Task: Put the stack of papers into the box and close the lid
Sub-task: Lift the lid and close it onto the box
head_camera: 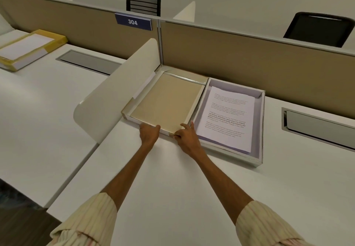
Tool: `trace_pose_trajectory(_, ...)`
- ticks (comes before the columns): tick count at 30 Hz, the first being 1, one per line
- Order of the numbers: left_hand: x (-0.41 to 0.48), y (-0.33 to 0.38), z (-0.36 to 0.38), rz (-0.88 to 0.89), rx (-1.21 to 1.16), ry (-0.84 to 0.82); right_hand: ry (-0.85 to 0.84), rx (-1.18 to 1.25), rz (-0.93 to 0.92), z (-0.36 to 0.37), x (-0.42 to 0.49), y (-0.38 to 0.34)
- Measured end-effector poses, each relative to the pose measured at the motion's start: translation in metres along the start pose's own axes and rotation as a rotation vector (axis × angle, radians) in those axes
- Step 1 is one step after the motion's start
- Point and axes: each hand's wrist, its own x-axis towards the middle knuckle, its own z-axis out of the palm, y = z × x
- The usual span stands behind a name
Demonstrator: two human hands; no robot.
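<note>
Stack of papers [228, 119] lies inside the open box [258, 130] on a white desk [172, 188].
Just left, the upturned lid [167, 101]; left hand [148, 133] and right hand [185, 135] both pinch its near edge.

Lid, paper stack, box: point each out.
lid [167, 101], head view, middle of its brown inner face
paper stack [228, 115], head view, printed top sheet
box [259, 126], head view, bare right inner wall
</note>
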Motion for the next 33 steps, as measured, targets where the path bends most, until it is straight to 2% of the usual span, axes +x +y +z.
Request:
trace_pose_trajectory(7, -0.007, 0.015, 0.005, 0.043, -0.314, -0.014, -0.055, 0.067, 0.015, -0.016, -0.009, 0.0)
trace_pose_trajectory(10, -0.012, 0.015, 0.007, 0.066, -0.333, -0.015, -0.081, 0.095, 0.027, -0.015, -0.006, 0.0)
trace_pose_trajectory(16, -0.023, 0.017, 0.005, 0.223, -0.323, 0.076, -0.116, 0.237, 0.086, -0.029, -0.007, -0.008)
trace_pose_trajectory(22, -0.05, 0.035, 0.004, 0.5, -0.271, 0.136, 0.063, 0.507, 0.166, -0.069, 0.004, -0.03)
trace_pose_trajectory(33, -0.093, 0.051, 0.024, 0.686, -0.018, -0.019, 0.326, 1.032, 0.2, -0.149, 0.014, -0.062)
